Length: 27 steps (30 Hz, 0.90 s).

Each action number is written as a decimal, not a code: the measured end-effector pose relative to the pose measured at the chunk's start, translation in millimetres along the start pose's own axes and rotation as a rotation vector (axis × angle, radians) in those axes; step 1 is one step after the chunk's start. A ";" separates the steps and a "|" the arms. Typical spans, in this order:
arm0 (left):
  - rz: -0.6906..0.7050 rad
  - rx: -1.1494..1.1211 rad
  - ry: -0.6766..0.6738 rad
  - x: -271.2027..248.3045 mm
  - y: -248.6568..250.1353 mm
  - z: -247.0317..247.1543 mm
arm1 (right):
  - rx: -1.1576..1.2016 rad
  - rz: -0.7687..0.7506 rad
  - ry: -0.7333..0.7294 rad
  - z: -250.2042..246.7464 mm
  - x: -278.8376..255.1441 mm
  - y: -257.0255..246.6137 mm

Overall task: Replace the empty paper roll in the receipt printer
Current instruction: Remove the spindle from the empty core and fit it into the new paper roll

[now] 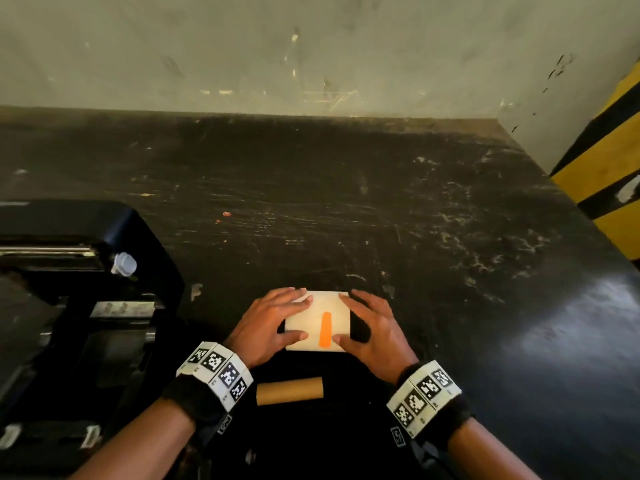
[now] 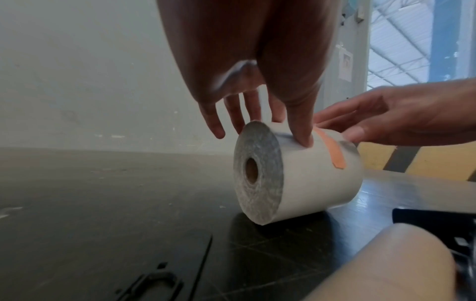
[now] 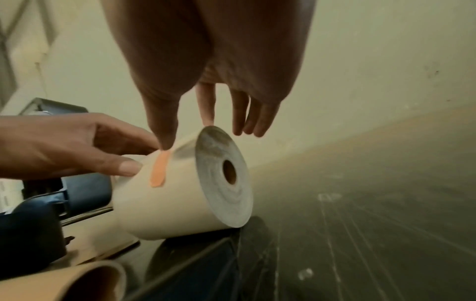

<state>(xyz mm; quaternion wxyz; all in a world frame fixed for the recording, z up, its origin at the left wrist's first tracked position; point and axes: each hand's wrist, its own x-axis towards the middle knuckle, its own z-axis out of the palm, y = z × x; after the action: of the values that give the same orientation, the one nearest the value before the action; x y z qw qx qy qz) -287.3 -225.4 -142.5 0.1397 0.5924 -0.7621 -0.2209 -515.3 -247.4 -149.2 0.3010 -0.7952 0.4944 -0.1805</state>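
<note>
A new white paper roll lies on its side on the black table, sealed by a strip of orange tape. My left hand holds the roll's left part, thumb on the near side and fingers over the far side. My right hand rests on the right part with straight fingers. Its thumb tip touches one end of the tape. The empty brown cardboard core lies between my wrists. The black receipt printer stands at the left with its lid raised.
A pale wall bounds the table at the back. A yellow and black striped post stands past the table's right edge. The table's scratched top stretches bare behind and to the right of the roll.
</note>
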 end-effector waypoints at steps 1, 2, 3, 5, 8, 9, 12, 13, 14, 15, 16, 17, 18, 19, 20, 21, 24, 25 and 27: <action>0.002 -0.006 0.005 1.0 -1.0 0.2 | -0.038 -0.071 0.068 1.2 -0.1 -2.7; 0.005 -0.010 0.008 1.6 -1.9 0.9 | -0.061 -0.118 0.110 3.9 0.7 -3.2; 0.004 -0.010 0.006 2.5 -2.3 0.7 | -0.079 -0.141 0.135 6.5 2.6 -2.7; -0.010 -0.004 -0.008 3.4 -2.2 0.7 | -0.086 -0.153 0.172 11.5 6.7 -1.0; -0.032 -0.026 -0.016 3.7 -1.7 0.8 | -0.026 -0.167 0.221 15.9 10.9 -3.2; -0.038 -0.036 -0.015 2.6 -1.1 1.3 | 0.007 -0.155 0.223 17.9 11.1 -4.2; -0.056 -0.039 -0.020 1.1 0.4 2.4 | 0.117 -0.086 0.254 21.1 15.5 -7.2; -0.060 -0.036 -0.021 1.1 1.6 2.0 | 0.146 -0.076 0.266 21.1 18.4 -8.0; -0.064 -0.034 -0.019 0.6 2.2 2.3 | 0.170 -0.073 0.266 21.4 20.6 -8.6; -0.066 -0.032 -0.017 0.3 3.3 1.8 | 0.191 -0.070 0.259 21.5 22.0 -9.2; -0.070 -0.034 -0.017 0.2 3.9 1.1 | 0.209 -0.069 0.246 22.0 22.4 -9.7; -0.075 -0.036 -0.021 -0.3 4.4 0.9 | 0.221 -0.066 0.228 22.5 21.7 -10.3; -0.081 -0.040 -0.024 -0.1 4.9 0.5 | 0.226 -0.065 0.209 22.4 20.0 -10.8; -0.087 -0.046 -0.024 -0.2 5.0 0.4 | 0.227 -0.071 0.191 22.5 17.2 -11.7; -0.091 -0.053 -0.020 0.2 5.3 -0.1 | 0.230 -0.078 0.174 22.9 14.1 -11.8; -0.094 -0.058 -0.022 1.0 5.2 -0.6 | 0.234 -0.088 0.160 22.8 9.8 -12.5; -0.091 -0.048 -0.063 5.4 3.5 -3.7 | 0.263 -0.102 0.132 20.0 -7.1 -13.3; -0.091 -0.041 -0.080 7.2 2.6 -5.7 | 0.284 -0.093 0.123 16.7 -13.2 -13.5; -0.088 -0.029 -0.102 11.7 2.2 -9.4 | 0.312 -0.054 0.121 5.3 -26.1 -13.0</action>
<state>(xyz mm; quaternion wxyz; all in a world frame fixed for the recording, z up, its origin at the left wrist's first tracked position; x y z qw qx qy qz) -287.8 -237.8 -133.9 0.0995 0.6114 -0.7380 -0.2678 -515.1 -218.1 -144.4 0.3853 -0.7396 0.4562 -0.3106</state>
